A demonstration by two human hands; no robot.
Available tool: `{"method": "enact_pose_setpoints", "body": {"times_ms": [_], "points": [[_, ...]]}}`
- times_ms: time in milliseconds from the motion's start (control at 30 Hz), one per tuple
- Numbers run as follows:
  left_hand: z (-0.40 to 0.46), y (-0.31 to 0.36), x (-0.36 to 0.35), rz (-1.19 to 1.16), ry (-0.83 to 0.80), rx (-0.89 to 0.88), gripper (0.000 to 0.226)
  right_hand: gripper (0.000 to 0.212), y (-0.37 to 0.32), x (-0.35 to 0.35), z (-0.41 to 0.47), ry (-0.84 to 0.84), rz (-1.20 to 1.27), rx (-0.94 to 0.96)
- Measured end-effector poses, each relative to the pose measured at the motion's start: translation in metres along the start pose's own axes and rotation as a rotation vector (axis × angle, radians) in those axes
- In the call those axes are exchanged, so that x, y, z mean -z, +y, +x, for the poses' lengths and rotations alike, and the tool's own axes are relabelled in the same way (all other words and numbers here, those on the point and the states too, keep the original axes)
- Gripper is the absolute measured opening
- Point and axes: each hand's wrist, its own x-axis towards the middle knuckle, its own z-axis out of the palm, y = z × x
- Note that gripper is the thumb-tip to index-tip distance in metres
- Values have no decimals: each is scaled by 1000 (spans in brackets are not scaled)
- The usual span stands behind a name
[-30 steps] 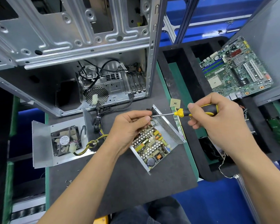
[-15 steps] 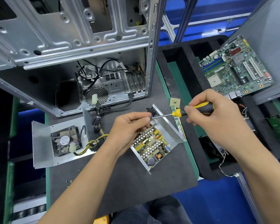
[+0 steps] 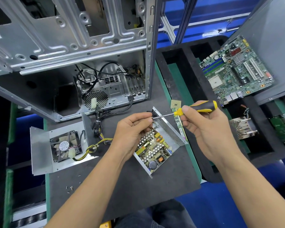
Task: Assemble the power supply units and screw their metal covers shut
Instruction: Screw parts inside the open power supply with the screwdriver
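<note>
Your right hand (image 3: 202, 129) has lifted the gripped screwdriver (image 3: 196, 109) slightly; left hand (image 3: 132, 129) pinches its tip, likely seating a screw. Open power supply (image 3: 156, 145) sits on mat, cover (image 3: 56, 148) still off beside it.

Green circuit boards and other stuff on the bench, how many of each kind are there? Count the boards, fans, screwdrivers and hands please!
Green circuit boards: 2, the open power supply board and the motherboard
Fans: 1, the black fan in the cover
Screwdrivers: 1, the screwdriver
Hands: 2, the left hand and the right hand
Total: 6
</note>
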Motion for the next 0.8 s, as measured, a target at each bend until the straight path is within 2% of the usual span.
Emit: {"method": "enact_pose_setpoints", "body": {"times_ms": [167, 267, 333, 400, 467, 533, 600, 700, 800], "points": [[2, 1, 5, 33, 10, 6, 18, 13, 7, 2, 0, 15, -60, 2], [2, 4, 6, 34, -38, 21, 16, 11, 11, 3, 2, 49, -82, 2], [1, 8, 6, 43, -64, 16, 26, 13, 12, 3, 3, 63, -78, -3], [3, 11, 8, 75, -26, -10, 34, 17, 11, 5, 4, 75, -73, -5], [9, 16, 13, 149, 70, -64, 32, 13, 11, 8, 5, 83, -80, 0], [20, 22, 20, 425, 166, -152, 28, 10, 11, 11, 7, 95, -88, 13], [34, 26, 22, 796, 170, -203, 22, 16, 11, 15, 9, 126, -90, 23], [50, 26, 13, 1171, 87, -77, 28, 24, 10, 19, 10, 139, -92, 42], [62, 17, 3, 1368, 5, 12, 41, 34, 11, 21, 10, 141, -112, 59]]}}
